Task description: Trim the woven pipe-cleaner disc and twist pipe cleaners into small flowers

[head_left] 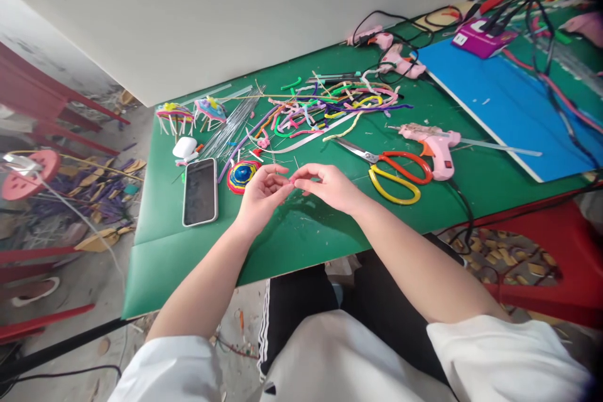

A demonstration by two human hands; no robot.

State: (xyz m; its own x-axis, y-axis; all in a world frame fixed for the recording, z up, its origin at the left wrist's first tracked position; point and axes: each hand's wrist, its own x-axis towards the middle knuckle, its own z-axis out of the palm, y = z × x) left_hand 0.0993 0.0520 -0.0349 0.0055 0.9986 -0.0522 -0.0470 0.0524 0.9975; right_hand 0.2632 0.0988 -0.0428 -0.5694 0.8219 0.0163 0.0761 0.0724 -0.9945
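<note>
My left hand [262, 196] and my right hand [327, 186] meet fingertip to fingertip above the green table [311, 232]. Both pinch a tiny pink piece [293, 181], probably a bit of pipe cleaner; its shape is too small to make out. Just left of my left hand lies a round coiled disc [241, 175] in red, yellow and blue. Behind the hands spreads a heap of coloured pipe cleaners [325, 107].
A phone [200, 191] lies face up at the left, a white earbud case [184, 147] beyond it. Red-and-yellow scissors [393, 173] and a pink glue gun [431, 141] lie to the right. A blue board [509, 107], more glue guns and cables fill the far right.
</note>
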